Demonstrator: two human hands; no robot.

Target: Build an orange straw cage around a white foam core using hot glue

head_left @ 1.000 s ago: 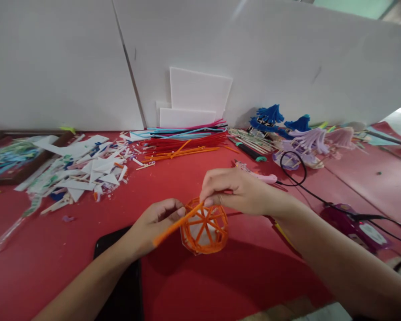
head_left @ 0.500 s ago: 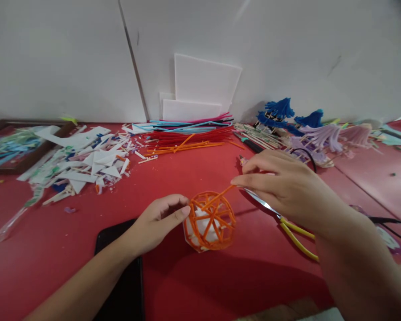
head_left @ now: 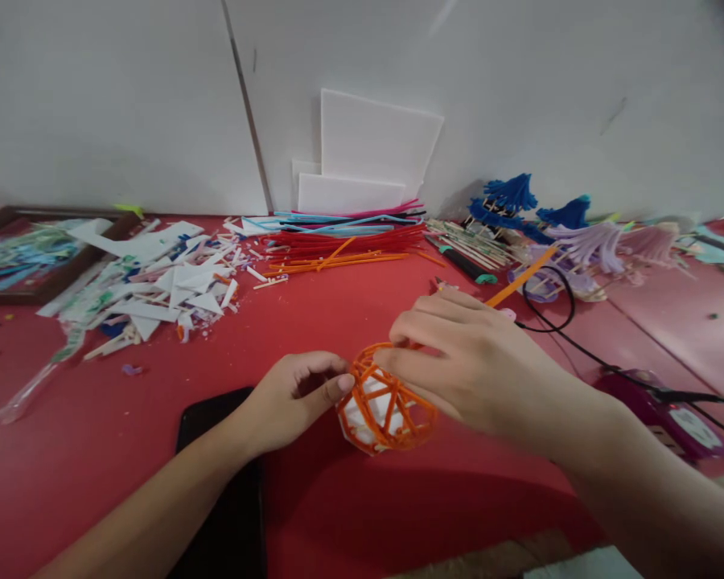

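A small round orange lattice (head_left: 392,402), made of crossed strips over a white core, stands on the red tabletop in front of me. My left hand (head_left: 305,394) pinches its left rim between thumb and fingers. From the right, my right hand (head_left: 471,354) bends over its upper right side, fingertips closed at the lattice. A straight orange strip (head_left: 522,277) sticks out past the back of this hand. The hand hides where the strip begins and part of the lattice. Beneath my left forearm lies a black phone-like slab (head_left: 223,482).
Thin red, blue and orange sticks (head_left: 350,241) lie along the wall. White scraps (head_left: 181,289) spread on the left beside a brown frame (head_left: 36,297). Blue tufted models (head_left: 510,193), a green-and-black tool (head_left: 467,265) and a purple box with cords (head_left: 664,414) are at right.
My right hand has moved left and down onto the lattice. The orange strip now shows behind it, and the yellow-handled pliers are out of sight. My left hand keeps its hold.
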